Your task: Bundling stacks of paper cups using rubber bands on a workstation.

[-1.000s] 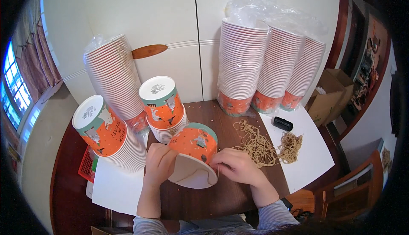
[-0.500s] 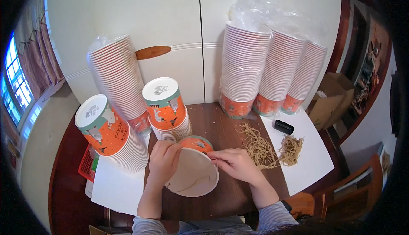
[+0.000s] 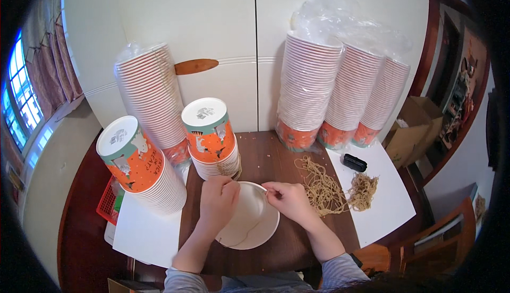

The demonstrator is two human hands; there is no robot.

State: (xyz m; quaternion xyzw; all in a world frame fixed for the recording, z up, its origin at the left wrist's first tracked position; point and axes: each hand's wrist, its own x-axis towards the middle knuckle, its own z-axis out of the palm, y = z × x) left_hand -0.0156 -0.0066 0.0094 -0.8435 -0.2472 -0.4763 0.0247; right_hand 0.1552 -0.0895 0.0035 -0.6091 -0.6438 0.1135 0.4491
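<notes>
A white-lined paper bucket (image 3: 247, 238) lies tilted on the brown table with its mouth facing me. A thin length of twine runs across its inside. My left hand (image 3: 219, 200) is closed at the upper left of the rim, its fingertips partly hidden. My right hand (image 3: 289, 200) pinches the upper right of the rim between thumb and fingers; whether twine is also in that pinch is too small to tell. Just beyond my left hand stands an upside-down stack of orange and green buckets (image 3: 210, 139), with twine (image 3: 234, 166) hanging at its right side.
Another upside-down bucket stack (image 3: 135, 157) leans at left, with a plastic-wrapped stack (image 3: 146, 94) behind it. Several wrapped stacks (image 3: 308, 86) stand at back right. Loose twine (image 3: 321, 187), a second twine bundle (image 3: 363, 191) and a black object (image 3: 355, 162) lie right of my hands.
The bucket has turned so its mouth faces up toward me more, and its orange outside no longer shows. Both hands have shifted slightly with it, staying at the rim.
</notes>
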